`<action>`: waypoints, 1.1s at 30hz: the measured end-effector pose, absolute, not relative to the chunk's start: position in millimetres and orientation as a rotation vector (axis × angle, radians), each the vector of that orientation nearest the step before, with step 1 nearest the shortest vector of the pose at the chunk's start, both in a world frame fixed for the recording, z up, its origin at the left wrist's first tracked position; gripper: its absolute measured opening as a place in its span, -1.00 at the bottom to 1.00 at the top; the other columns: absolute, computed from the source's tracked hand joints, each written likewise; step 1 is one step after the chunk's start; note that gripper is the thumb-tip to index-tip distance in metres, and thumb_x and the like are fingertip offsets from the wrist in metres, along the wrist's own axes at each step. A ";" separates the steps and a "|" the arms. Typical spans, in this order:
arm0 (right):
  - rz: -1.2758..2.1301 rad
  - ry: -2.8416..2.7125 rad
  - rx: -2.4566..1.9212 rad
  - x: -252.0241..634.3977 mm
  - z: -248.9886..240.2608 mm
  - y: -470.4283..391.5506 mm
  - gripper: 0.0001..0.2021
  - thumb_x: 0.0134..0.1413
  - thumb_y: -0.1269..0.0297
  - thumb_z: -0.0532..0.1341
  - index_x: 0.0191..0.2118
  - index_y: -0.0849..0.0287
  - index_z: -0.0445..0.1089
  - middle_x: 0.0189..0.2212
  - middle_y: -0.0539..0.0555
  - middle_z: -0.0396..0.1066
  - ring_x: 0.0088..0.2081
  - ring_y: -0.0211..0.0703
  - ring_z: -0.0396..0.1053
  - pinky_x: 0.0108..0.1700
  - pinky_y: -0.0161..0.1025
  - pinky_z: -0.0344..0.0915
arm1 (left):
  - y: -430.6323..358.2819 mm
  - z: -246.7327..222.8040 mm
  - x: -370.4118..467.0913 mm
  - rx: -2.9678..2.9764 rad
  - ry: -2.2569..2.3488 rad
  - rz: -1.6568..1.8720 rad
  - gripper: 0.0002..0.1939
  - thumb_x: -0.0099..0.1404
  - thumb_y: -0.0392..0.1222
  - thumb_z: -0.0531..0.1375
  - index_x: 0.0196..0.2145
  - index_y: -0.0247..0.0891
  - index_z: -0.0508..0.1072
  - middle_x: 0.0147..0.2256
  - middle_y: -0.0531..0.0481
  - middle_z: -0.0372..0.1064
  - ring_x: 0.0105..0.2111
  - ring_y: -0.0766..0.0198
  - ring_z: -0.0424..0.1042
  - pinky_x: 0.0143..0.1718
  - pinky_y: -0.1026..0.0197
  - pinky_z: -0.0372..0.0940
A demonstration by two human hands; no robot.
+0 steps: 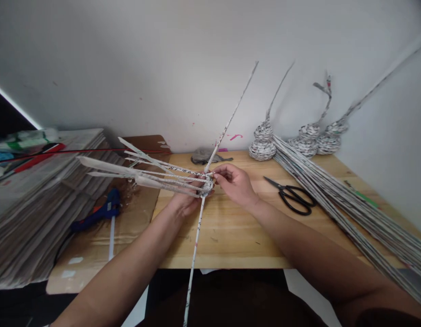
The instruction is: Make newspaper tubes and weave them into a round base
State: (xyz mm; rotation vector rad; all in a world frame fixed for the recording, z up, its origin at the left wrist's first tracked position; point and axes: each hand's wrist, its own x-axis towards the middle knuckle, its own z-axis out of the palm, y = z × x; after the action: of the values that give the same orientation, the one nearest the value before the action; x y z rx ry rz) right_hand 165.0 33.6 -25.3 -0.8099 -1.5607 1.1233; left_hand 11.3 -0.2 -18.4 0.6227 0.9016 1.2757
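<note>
— What are the hands doing?

— The left hand [187, 204] is curling around the small woven piece [207, 188] from behind and below; its fingers are partly hiding, so I can't tell how tightly it is gripping. The right hand [233, 181] is bringing thumb and forefinger nearly together, apparently pinching a paper end at the piece's upper right edge.

— And which step is that?

— I'm judging it as weaving. Paper spokes [149, 182] are fanning out leftward past the left hand, while one paper rod [227, 127] is slanting up from between the hands and another length [196, 245] is running down toward the person.

— What is the next move calling for?

— Probably a careful tuck or wrap by the right hand, with the left bracing the piece so the spokes aren't twisting.

— And farther out?

— Right of the right hand, black scissors [281, 187] are lying on the worktop [231, 240], with a bundle of paper rods [346, 204] beyond. Gourd-shaped weaves [262, 149] are standing past them, and a blue glue gun [101, 212] is resting left of the left hand.
</note>
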 end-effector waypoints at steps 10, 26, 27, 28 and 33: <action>0.716 -2.000 -1.067 182.0 -9.5 39.4 -0.90 0.14 0.35 0.22 -0.37 0.17 0.47 -0.44 0.01 0.52 -0.41 -0.25 0.39 -0.33 -0.31 0.22 | 9.5 -13.6 21.3 0.553 0.982 1.349 -0.88 0.10 -0.44 0.34 -0.37 -0.34 0.52 -0.45 0.01 0.48 -0.54 0.35 0.46 -0.52 0.33 0.44; 0.166 -1.967 -2.515 388.4 14.4 -57.0 -0.84 0.13 0.16 0.21 -0.35 0.12 0.44 -0.32 0.11 0.53 -0.27 -0.02 0.42 -0.34 -0.22 0.10 | 10.6 -29.7 12.2 0.441 1.035 1.320 -0.87 0.20 -0.48 0.21 -0.40 -0.33 0.50 -0.49 0.00 0.48 -0.58 0.34 0.47 -0.57 0.35 0.42; 0.159 -1.966 -2.525 393.2 11.8 -60.6 -0.84 0.14 0.17 0.20 -0.34 0.13 0.43 -0.31 0.11 0.53 -0.26 -0.01 0.42 -0.33 -0.21 0.11 | 10.0 -29.1 12.9 0.440 1.040 1.319 -0.86 0.20 -0.49 0.20 -0.41 -0.33 0.50 -0.49 0.00 0.47 -0.58 0.34 0.46 -0.57 0.35 0.42; 0.144 -1.965 -2.522 396.1 9.2 -63.0 -0.85 0.15 0.18 0.19 -0.33 0.12 0.43 -0.30 0.11 0.53 -0.25 0.00 0.43 -0.32 -0.21 0.12 | 9.4 -28.5 13.5 0.442 1.041 1.319 -0.85 0.21 -0.49 0.19 -0.41 -0.33 0.51 -0.50 0.00 0.47 -0.57 0.34 0.46 -0.55 0.35 0.43; 0.053 -1.920 -2.488 398.8 -0.1 -61.5 -0.85 0.15 0.19 0.16 -0.25 0.12 0.41 -0.27 0.12 0.53 -0.24 -0.01 0.43 -0.31 -0.21 0.13 | 8.1 -29.0 14.4 0.432 1.001 1.360 -0.82 0.16 -0.55 0.21 -0.47 -0.34 0.50 -0.48 0.01 0.47 -0.54 0.35 0.46 -0.47 0.34 0.46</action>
State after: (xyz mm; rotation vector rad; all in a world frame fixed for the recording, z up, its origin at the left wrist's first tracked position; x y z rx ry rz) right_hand 398.8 -61.5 -0.1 -2.4883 -1.9201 0.0530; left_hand 14.4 8.1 -29.0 0.4320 1.0011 1.3598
